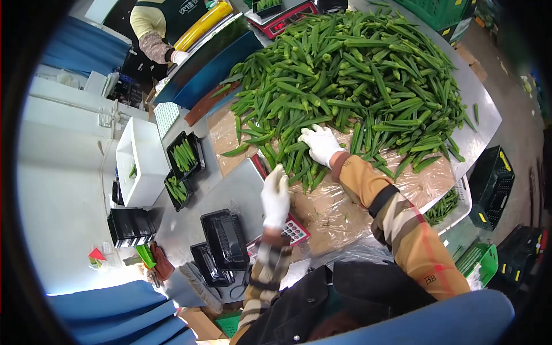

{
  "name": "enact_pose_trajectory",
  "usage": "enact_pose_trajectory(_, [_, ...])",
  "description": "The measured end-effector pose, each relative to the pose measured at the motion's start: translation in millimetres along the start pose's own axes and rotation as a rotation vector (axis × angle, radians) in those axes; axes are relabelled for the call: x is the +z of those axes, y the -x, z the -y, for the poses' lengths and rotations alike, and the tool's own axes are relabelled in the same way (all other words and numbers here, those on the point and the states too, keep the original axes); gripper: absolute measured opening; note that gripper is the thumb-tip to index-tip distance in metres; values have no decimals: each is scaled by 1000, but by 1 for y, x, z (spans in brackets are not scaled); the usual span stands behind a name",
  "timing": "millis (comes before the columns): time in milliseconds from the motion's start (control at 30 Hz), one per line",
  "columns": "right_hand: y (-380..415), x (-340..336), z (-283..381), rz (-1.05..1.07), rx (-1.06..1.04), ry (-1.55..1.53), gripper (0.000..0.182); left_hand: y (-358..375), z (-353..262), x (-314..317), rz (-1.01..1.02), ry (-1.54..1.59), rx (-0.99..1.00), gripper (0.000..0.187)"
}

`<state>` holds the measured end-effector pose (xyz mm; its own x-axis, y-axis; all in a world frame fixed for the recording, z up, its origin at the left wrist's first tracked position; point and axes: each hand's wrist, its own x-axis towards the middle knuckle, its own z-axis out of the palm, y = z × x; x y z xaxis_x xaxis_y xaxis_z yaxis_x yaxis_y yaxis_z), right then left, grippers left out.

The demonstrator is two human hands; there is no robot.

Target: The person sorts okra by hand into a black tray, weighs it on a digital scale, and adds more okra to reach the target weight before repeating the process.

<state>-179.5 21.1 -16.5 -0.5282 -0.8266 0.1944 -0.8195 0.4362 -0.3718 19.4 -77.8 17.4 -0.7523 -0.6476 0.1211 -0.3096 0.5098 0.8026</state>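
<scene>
A large heap of green okra (351, 75) is piled on a plastic-wrapped cardboard sheet (328, 218). My right hand (321, 145), in a white glove, reaches onto the near edge of the heap with its fingers apart on the okra. To its left, my left hand (276, 198), also gloved, is raised over a scale (294, 231) with its fingers stretched up beside the nearest okra. I see nothing held in either hand. Black trays with okra (184, 156) sit left of the scale's metal plate, and stacked black trays (224, 238) lie nearer to me.
Across the table, a person's gloved hand (179, 57) is beside a yellow roll (202, 26). A second scale (282, 23) stands behind the heap. On the left is a white foam box (141, 161); at right are a white basket (463, 198) and a dark crate (493, 187).
</scene>
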Motion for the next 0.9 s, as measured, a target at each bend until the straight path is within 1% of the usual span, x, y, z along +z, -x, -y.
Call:
enact_pose_trajectory(33, [0, 2, -3, 4, 5, -35, 36, -17, 15, 22, 27, -101, 19, 50])
enact_pose_trajectory(67, [2, 5, -9, 9, 10, -68, 34, -29, 28, 42, 67, -191, -7, 60])
enact_pose_trajectory(100, [6, 10, -16, 16, 15, -102, 33, -37, 33, 59, 108, -281, -34, 70])
enact_pose_trajectory(133, [10, 4, -22, 59, 6, -134, 28, -38, 25, 71, 161, -356, -88, 80])
enact_pose_trajectory(167, [20, -2, -29, 150, 20, -45, 28, -37, 22, 82, 116, -381, -79, 74])
enact_pose_trajectory(233, [52, -16, -41, 160, 43, -63, 29, -28, 13, 94, 168, -489, 46, 66])
enact_pose_trajectory(267, [70, -22, -47, 121, 38, -98, 27, -21, 8, 99, 255, -418, 75, 58])
enact_pose_trajectory(300, [91, -27, -53, 84, 34, -134, 26, -6, -5, 101, 228, -368, 169, 56])
enact_pose_trajectory(333, [112, -34, -59, 21, 11, -158, 25, 8, -17, 104, 257, -369, 219, 56])
enact_pose_trajectory(367, [134, -45, -59, 6, 44, -148, 27, 21, -28, 108, 283, -369, 267, 57])
enact_pose_trajectory(433, [176, -55, -62, -110, 28, -115, 30, 53, -44, 118, 372, -331, 314, 59])
enact_pose_trajectory(467, [195, -57, -61, -121, 67, -77, 31, 66, -51, 123, 451, -365, 344, 61])
enact_pose_trajectory(500, [212, -61, -59, -133, 107, -38, 33, 79, -49, 130, 486, -382, 398, 61])
enact_pose_trajectory(567, [240, -61, -55, -141, 153, -35, 39, 96, -42, 136, 546, -365, 497, 55])
enact_pose_trajectory(600, [250, -62, -50, -167, 179, -36, 40, 98, -41, 134, 570, -376, 519, 46])
enact_pose_trajectory(633, [258, -63, -47, -194, 206, -37, 42, 101, -37, 132, 509, -282, 530, 37])
enact_pose_trajectory(700, [270, -62, -45, -241, 279, -64, 42, 98, -29, 126, 523, -182, 485, 36])
enact_pose_trajectory(733, [274, -60, -42, -280, 315, -98, 41, 96, -35, 119, 462, -82, 428, 36])
enact_pose_trajectory(767, [276, -59, -39, -321, 350, -132, 40, 93, -41, 109, 416, -61, 385, 35])
enact_pose_trajectory(833, [282, -59, -35, -418, 437, -236, 36, 85, -49, 93, 319, 166, 183, 34])
enact_pose_trajectory(900, [284, -60, -36, -485, 506, -343, 32, 72, -60, 67, 487, 718, -382, 37])
